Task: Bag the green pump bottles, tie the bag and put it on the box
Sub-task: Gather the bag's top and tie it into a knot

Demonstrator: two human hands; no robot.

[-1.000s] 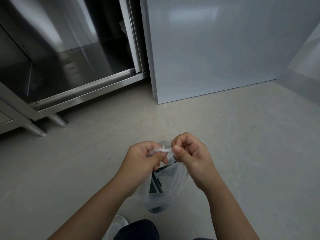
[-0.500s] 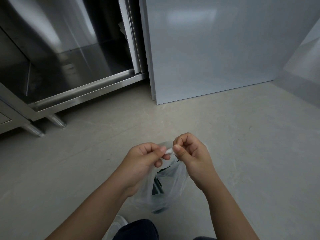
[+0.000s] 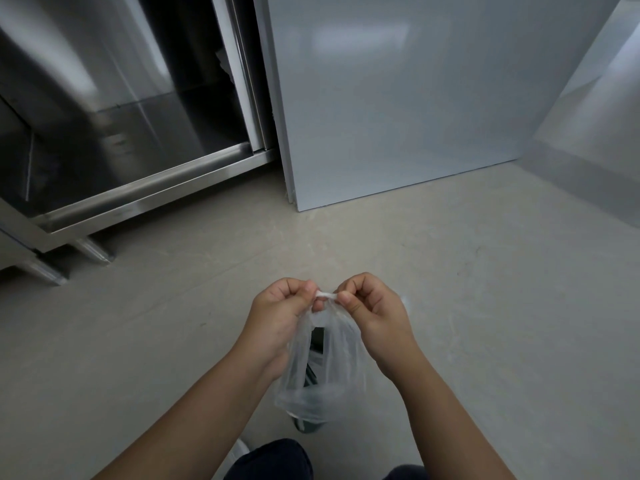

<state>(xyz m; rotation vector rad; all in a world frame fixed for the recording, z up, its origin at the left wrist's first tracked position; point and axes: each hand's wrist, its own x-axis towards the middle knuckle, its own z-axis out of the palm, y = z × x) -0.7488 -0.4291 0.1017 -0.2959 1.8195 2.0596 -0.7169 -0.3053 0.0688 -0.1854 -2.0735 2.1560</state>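
Observation:
A clear plastic bag (image 3: 332, 368) hangs in the air in front of me, low in the head view. Dark green pump bottles (image 3: 313, 355) show through its film, and one bottom pokes out below. My left hand (image 3: 277, 313) and my right hand (image 3: 374, 306) each pinch one twisted end of the bag's top. Between my fingertips sits a small white knot of plastic (image 3: 325, 294). The box is not in view.
An open stainless steel cabinet (image 3: 138, 174) on short legs stands at the left. A pale grey panel (image 3: 398, 98) rises straight ahead, with a wall at the right. Under me is beige floor (image 3: 485, 306). My knees and a white shoe (image 3: 239, 452) show at the bottom edge.
My hands have drawn slightly apart and tightened the twisted plastic into a small knot. The bag hangs narrower and straighter than before.

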